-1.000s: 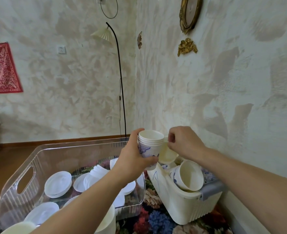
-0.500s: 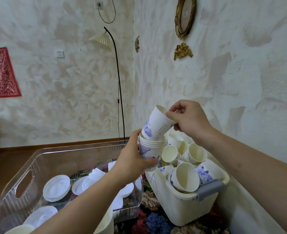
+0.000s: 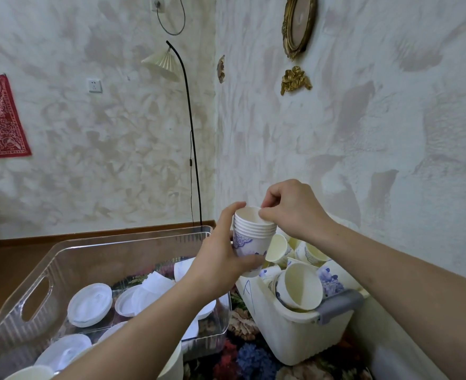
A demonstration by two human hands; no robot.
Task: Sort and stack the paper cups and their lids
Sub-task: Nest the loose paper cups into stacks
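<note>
A clear plastic bin (image 3: 61,270) with a cut-out handle filled the lower left, standing on a flower-patterned cloth (image 3: 249,355), and white lids (image 3: 89,304) lay scattered over its floor, some overlapping, two more near its front edge. Just beside its right wall stood a smaller cream basket (image 3: 289,338) with a grey handle (image 3: 340,305) on its right end, holding a loose jumble of paper cups (image 3: 299,289), most lying on their sides with the mouth toward the camera, several printed with blue flowers. Above the gap between the two containers, over the basket's left end, the person held a nested stack of cups (image 3: 253,234) upright, its rims layered close together at the top and a blue print on its side. The left hand (image 3: 221,259) was wrapped round the lower part of the stack, thumb across the front and fingers curled behind. The right hand (image 3: 292,209) sat at the top, its fingertips pinching the rim of the uppermost cup from the right side. A plain white cup (image 3: 175,363) stood at the bottom edge, partly hidden by the left forearm, and another rim (image 3: 30,373) showed in the bottom left corner.
</note>
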